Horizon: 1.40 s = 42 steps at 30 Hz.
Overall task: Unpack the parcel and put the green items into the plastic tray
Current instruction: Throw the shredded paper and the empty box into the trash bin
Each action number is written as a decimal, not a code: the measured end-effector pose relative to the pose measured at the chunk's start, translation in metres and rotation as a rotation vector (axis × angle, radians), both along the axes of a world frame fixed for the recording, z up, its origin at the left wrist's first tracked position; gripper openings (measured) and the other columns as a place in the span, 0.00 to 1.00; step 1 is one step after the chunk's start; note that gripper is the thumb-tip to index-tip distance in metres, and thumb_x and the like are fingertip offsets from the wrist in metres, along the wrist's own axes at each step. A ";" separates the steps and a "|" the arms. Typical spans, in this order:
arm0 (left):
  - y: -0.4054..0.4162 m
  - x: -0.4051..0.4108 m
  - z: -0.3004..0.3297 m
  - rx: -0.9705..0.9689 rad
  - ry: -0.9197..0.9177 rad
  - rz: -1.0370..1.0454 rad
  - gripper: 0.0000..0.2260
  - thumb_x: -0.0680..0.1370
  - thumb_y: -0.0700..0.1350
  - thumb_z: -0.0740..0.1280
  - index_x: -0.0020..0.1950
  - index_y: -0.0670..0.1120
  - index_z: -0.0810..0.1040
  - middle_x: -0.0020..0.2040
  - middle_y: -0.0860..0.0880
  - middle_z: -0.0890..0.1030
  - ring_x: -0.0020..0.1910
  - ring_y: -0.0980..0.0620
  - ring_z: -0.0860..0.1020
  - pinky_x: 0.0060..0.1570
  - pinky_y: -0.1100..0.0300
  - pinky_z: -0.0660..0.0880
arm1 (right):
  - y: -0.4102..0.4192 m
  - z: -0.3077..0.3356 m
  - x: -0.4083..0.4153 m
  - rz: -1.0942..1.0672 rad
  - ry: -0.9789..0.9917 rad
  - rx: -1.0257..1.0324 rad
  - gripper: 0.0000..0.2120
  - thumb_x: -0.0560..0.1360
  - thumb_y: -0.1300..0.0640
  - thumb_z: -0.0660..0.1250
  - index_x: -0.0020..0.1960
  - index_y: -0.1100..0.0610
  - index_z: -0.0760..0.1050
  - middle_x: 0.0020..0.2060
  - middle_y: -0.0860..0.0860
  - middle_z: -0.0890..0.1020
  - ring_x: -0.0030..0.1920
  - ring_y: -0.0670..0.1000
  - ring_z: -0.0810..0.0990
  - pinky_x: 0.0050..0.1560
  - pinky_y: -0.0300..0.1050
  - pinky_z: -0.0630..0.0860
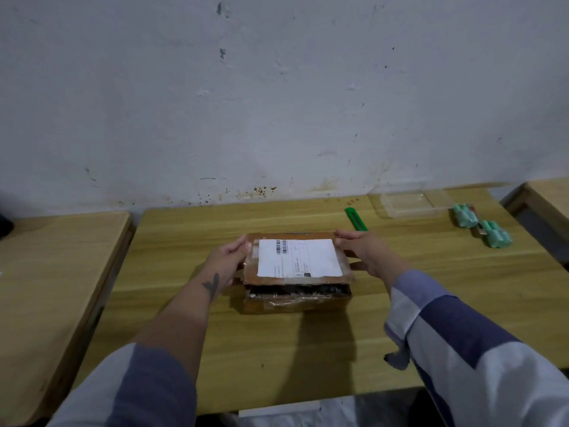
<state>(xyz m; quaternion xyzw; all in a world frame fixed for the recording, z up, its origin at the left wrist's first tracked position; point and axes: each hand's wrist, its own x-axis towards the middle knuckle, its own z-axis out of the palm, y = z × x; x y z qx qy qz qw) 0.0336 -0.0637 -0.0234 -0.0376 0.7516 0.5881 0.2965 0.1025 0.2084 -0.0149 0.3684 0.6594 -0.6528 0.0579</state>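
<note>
A brown cardboard parcel with a white shipping label on its lid lies in the middle of the wooden table. My left hand grips the lid's left edge and my right hand grips its right edge. The lid is lifted slightly, with a dark gap along the front side. A clear plastic tray sits at the back right. Two packs of pale green items lie on the table right of the tray.
A green utility knife lies behind the parcel, left of the tray. A second wooden table stands to the left across a narrow gap, and another table's corner at the far right. A white wall rises right behind.
</note>
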 end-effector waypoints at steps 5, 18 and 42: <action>0.037 0.012 0.012 -0.007 0.057 -0.046 0.22 0.77 0.44 0.67 0.69 0.56 0.70 0.68 0.48 0.75 0.65 0.44 0.75 0.62 0.40 0.73 | 0.021 0.010 0.035 -0.116 0.054 0.063 0.19 0.72 0.68 0.69 0.62 0.57 0.77 0.59 0.55 0.80 0.56 0.55 0.78 0.46 0.52 0.80; 0.237 0.147 0.015 0.054 0.199 -0.241 0.22 0.77 0.37 0.68 0.71 0.44 0.71 0.68 0.44 0.75 0.64 0.47 0.75 0.60 0.49 0.74 | 0.164 0.029 0.243 -0.419 0.151 0.134 0.20 0.72 0.67 0.70 0.64 0.60 0.75 0.60 0.55 0.80 0.54 0.52 0.77 0.38 0.45 0.75; 0.462 0.452 -0.142 -0.295 0.171 -0.855 0.27 0.75 0.37 0.69 0.73 0.46 0.67 0.65 0.48 0.75 0.61 0.48 0.75 0.51 0.62 0.71 | 0.302 -0.139 0.587 -0.650 -0.306 0.298 0.23 0.67 0.65 0.72 0.62 0.55 0.77 0.44 0.52 0.82 0.44 0.51 0.80 0.54 0.47 0.78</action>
